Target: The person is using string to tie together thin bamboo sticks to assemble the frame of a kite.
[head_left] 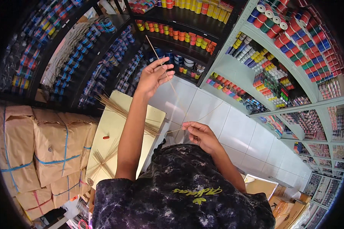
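Dark mottled short-sleeved shirt [183,183] with yellow lettering, bare forearms.

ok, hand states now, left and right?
Left hand: raised, pinching a thin stick.
Right hand: closed on crossed sticks.

thin pale straw stick [168,78], slanted, pinched at both ends above white floor
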Available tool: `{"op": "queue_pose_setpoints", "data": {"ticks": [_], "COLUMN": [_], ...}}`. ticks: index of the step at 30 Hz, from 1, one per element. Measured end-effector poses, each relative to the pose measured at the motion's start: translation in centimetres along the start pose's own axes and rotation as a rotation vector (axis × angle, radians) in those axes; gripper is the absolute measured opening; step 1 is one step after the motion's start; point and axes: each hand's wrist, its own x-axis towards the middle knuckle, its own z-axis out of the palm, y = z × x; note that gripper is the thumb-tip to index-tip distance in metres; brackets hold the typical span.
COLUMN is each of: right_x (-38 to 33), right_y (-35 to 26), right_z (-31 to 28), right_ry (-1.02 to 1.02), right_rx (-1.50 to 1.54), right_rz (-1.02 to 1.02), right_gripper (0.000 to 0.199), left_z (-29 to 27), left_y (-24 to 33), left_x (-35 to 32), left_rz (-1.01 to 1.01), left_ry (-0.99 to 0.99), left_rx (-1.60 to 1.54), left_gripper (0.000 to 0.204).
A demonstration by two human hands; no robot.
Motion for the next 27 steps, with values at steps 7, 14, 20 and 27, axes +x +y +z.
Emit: {"op": "queue_pose_setpoints", "data": {"ticks": [7,14,20,27], "right_x": [0.3,1.0,1.4,1.7], "right_y": [0.1,-0.4,-0.5,-0.9], "right_z": [0.2,0.3,0.2,0.1], "right_ry": [-0.052,-0.039,-0.042,0.010], "right_rx": [0.037,0.047,-0.004,0.007], "right_rz": [0.020,0.055,0.061,0.087], "right_gripper": [0.028,0.028,0.029,0.030], "left_z": [0.3,-1.3,-3.6,-5.6], "left_y": [-2.1,-3.2,-3.6,-2.9], "left_x": [0.0,0.2,0.4,0.6], "left_rz": [0.092,0.105,0.020,-0.362], "left_ry": [0.122,0.220,0.232,0.187], "left_rx": [0.158,0.150,0.029,-0.289], "left_gripper": [0.029,0.029,0.036,0.086]}}
